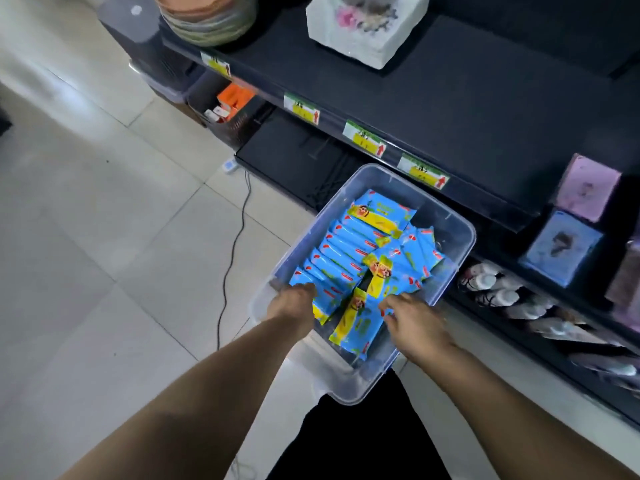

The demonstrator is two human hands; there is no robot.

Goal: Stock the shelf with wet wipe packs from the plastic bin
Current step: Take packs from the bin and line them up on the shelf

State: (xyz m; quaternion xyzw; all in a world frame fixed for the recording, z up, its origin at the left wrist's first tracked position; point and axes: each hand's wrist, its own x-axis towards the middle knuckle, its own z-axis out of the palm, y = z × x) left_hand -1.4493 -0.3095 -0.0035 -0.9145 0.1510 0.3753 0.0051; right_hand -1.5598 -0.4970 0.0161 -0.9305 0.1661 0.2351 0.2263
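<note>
A clear plastic bin sits low in front of the dark shelf, holding several blue and yellow wet wipe packs. My left hand reaches over the bin's near left rim, fingers curled down onto the packs at that end. My right hand is inside the bin's near right side, its fingers pinching the edge of a blue and yellow pack that lies tilted on the others. The fingertips of both hands are partly hidden.
The shelf board above the bin carries a white pack and a stack of bowls; price tags line its edge. Lower shelves at right hold pastel packs and bottles. A cable runs over the tiled floor.
</note>
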